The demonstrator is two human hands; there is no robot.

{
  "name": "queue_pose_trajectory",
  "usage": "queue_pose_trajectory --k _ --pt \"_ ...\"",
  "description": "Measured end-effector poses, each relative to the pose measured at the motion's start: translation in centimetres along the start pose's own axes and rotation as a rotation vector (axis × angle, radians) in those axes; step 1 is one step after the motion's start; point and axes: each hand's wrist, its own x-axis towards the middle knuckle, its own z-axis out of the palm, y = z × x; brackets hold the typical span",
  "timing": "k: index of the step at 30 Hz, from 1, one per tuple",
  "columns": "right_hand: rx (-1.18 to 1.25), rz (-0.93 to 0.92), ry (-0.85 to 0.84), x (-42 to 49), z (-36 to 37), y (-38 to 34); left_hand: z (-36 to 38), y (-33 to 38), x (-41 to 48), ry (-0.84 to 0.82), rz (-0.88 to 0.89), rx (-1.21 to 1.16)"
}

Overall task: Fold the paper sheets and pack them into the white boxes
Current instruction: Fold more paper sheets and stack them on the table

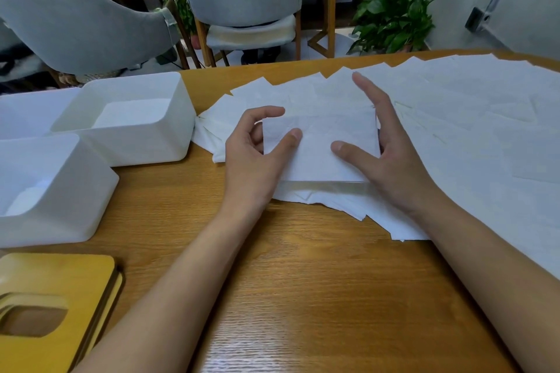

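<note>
The left hand's fingers (274, 112) curl loosely over the left edge of a folded paper sheet (321, 148), thumb lying flat on its top face. They pin the sheet rather than pinch it, which seems meant to keep the fold from springing open. The right hand (391, 160) mirrors this: thumb pressed on the sheet's top, palm against its right edge, the other fingers spread wide and lifted clear, gripping nothing. Held between both hands like this, the sheet can be squared before it is moved.

The folded sheet rests on a loose spread of unfolded sheets (454, 118) fanned across the right of the bench (288, 281), within easy reach. Two white boxes (133, 118) stand open on the left, each apparently with paper already at the bottom. A yellow slotted lid (54, 297) lies near the bench's front left corner, set aside, probably so packing stays unobstructed.
</note>
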Motion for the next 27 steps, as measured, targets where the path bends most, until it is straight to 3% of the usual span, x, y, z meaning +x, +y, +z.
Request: queue_pose_trajectory --k 6,10,16,18,22,27 --pt "0.059 -0.018 0.035 0.2 -0.3 0.2 0.0 -0.3 0.3 0.032 -0.05 0.133" --pt "0.223 0.007 0.061 0.5 -0.6 0.7 -0.3 0.3 0.4 -0.105 -0.194 -0.002" --pt "0.075 0.041 -0.086 0.2 -0.7 0.1 -0.6 -0.2 0.3 -0.103 -0.082 0.078" --pt "0.031 0.061 -0.063 0.1 -0.6 0.4 -0.9 -0.6 0.6 -0.094 -0.032 0.207" --pt "-0.002 0.071 0.021 0.3 -0.7 0.8 -3.1 -1.9 2.1 0.005 0.17 0.695" --pt "0.004 0.076 -0.002 0.3 -0.8 0.9 -5.0 -2.6 3.1 0.011 -0.068 0.874"
